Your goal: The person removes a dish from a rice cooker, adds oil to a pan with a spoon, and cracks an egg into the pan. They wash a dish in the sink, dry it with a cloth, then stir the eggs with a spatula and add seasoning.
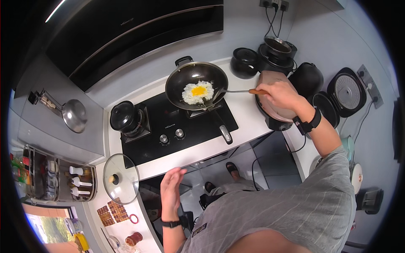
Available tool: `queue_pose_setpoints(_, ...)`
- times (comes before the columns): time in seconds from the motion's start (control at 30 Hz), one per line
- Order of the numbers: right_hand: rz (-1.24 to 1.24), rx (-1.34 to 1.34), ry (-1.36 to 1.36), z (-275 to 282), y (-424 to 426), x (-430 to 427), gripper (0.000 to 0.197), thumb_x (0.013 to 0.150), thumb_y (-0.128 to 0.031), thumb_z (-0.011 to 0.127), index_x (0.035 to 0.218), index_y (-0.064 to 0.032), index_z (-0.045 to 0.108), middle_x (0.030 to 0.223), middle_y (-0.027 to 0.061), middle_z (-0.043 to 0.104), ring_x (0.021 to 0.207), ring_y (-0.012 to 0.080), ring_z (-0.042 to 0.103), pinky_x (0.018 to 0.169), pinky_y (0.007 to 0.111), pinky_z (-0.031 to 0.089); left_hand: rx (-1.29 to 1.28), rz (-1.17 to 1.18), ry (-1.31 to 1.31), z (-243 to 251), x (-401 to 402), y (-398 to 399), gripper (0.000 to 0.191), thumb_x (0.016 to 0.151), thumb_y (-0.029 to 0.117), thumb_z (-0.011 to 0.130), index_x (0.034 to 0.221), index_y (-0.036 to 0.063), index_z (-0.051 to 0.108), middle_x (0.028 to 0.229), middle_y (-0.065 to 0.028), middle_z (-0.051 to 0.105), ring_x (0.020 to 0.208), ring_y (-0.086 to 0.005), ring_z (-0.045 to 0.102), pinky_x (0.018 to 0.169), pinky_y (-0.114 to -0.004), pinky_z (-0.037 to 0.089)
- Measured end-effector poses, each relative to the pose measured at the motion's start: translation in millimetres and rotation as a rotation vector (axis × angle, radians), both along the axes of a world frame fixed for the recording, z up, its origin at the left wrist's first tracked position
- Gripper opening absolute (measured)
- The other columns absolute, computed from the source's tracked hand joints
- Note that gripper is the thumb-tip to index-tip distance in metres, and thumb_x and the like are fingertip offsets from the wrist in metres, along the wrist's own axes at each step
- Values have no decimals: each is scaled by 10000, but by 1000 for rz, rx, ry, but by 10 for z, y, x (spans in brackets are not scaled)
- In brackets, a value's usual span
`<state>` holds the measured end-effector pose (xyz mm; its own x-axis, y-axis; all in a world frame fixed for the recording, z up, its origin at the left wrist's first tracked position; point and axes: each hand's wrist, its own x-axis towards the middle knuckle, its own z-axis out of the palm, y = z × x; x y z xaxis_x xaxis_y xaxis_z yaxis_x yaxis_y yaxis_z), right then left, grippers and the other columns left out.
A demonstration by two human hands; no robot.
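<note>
My right hand is closed around the wooden handle of a metal spatula, whose blade rests inside a black wok at the right edge of the fried egg. The egg has set white around a bright yellow middle. Beneath the wok is the black glass gas hob; the wok's long handle points towards me, and no hand is on it. My left hand is raised in front of the counter edge, holding nothing, its fingers extended and close together.
A lidded black pot sits on the left burner. The glass lid lies on the left counter by woven wooden trivets. Right of the wok are a black pot, a pink-topped electric cooker and other cookware. A ladle hangs at left.
</note>
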<state>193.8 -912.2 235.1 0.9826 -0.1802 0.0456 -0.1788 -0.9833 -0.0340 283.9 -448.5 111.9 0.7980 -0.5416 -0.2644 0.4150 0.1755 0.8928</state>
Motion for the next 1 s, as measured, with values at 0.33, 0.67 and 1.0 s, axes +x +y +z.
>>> queue_pose_setpoints(0.33, -11, 155, -157, -473, 13, 880, 271, 892, -152, 595, 1163, -141, 615, 872, 155, 681, 821, 368, 656, 728, 477, 521, 195, -387, 127, -393, 224, -1548, 387, 1014, 307, 507, 1312, 62, 536, 1148, -69, 673, 1116, -154, 578, 955, -285, 383)
queue_pose_setpoints(0.67, -338, 612, 176, -33, -1134, 1296, 166, 870, -115, 480, 889, -41, 628, 673, 52, 590, 504, 136, 549, 393, 318, 359, 288, -520, 69, -536, 270, -2051, 420, 989, 370, 573, 1226, 23, 572, 991, -32, 684, 977, -100, 576, 929, -293, 396)
queue_pose_setpoints(1.0, -224, 887, 175, -935, -1054, 1801, 288, 938, -265, 575, 1140, -100, 698, 662, 54, 597, 489, 133, 505, 424, 277, 371, 260, -481, -12, -540, 254, -2093, 242, 971, 187, 626, 1096, -20, 614, 872, -55, 697, 799, -94, 608, 763, -243, 463)
